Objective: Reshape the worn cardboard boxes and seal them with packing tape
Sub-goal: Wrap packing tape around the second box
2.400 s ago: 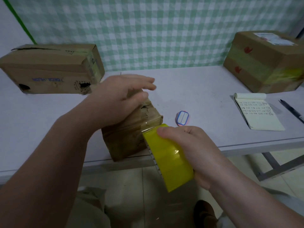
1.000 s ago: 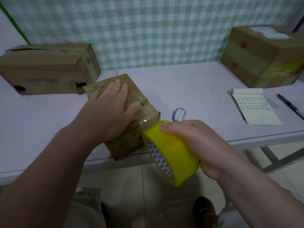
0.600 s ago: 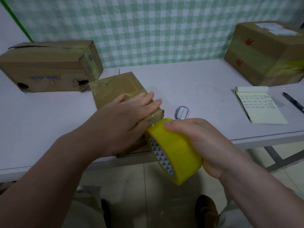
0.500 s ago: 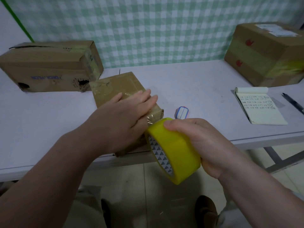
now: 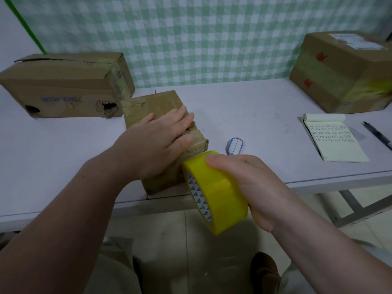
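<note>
Soft, dim, even light with a cool violet cast covers the table (image 5: 254, 111). Shadows are faint, the darkest lying under the table edge below the right hand (image 5: 250, 183). The yellow tape roll (image 5: 218, 194) gripped by that hand carries a mild sheen. The checked wall (image 5: 191, 39) beyond the left hand (image 5: 157, 145) looks smeared, and straight lines lean and bow toward the frame's sides.

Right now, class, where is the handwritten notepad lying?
In the head view, the notepad lies on the right side of the table, just in front of the large taped cardboard box, with the black pen to its right.
</note>
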Demonstrator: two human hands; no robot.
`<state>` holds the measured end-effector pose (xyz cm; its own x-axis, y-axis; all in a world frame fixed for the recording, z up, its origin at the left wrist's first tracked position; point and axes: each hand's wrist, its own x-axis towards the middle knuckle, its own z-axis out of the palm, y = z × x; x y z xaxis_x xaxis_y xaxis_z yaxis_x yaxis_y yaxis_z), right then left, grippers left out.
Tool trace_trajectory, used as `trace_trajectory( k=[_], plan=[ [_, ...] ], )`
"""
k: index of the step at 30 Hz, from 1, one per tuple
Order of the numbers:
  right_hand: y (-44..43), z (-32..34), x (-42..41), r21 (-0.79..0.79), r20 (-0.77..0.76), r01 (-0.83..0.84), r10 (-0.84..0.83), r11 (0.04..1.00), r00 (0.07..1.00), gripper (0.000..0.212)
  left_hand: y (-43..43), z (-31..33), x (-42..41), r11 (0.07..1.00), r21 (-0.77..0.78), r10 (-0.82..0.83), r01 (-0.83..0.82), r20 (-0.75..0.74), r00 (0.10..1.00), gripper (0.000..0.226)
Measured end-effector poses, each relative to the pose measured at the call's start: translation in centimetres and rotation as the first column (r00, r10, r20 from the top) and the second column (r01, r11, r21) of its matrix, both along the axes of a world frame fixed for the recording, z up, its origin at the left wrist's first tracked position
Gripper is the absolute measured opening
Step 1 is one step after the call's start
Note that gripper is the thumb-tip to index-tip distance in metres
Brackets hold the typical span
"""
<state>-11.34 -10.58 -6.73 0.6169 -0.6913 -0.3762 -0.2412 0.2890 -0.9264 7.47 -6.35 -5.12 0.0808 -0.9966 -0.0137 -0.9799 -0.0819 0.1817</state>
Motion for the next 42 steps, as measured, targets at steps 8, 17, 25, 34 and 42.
trace_trajectory(
  k=[8,17,25,34,42],
  plan=[
    [0.0,-0.3,0.1,0.003,-0.006,0.018,-0.018,1.000,1.000,0.065,0.7,0.7,1.0,0.841,-0.360,0.069,-0.403,-0.669,0.740,0.022],
    [-0.1,0.0,0.1,0.024,-0.005,-0.002,0.002,1.000,1.000,0.060,1.2,1.1,0.7,0.814,-0.393,0.001,-0.428,-0.736,0.677,0.020],
    [-0.1,-0.2,0.0,0.019,-0.019,0.006,-0.005,1.000,1.000,0.066,1.3,1.3,0.5,0.809,-0.432,0.010,-0.399,-0.669,0.743,0.018],
    [-0.1,0.0,0.0,0.025,-0.016,-0.009,0.009,1.000,1.000,0.063,1.5,1.8,-0.2,0.827,-0.400,0.028,-0.395,-0.673,0.739,0.024],
    [-0.1,-0.2,0.2,0.025,-0.017,0.006,-0.005,1.000,1.000,0.067,1.7,2.5,-0.7,0.934,-0.277,0.033,-0.228,-0.566,0.824,0.019]
  ],
)
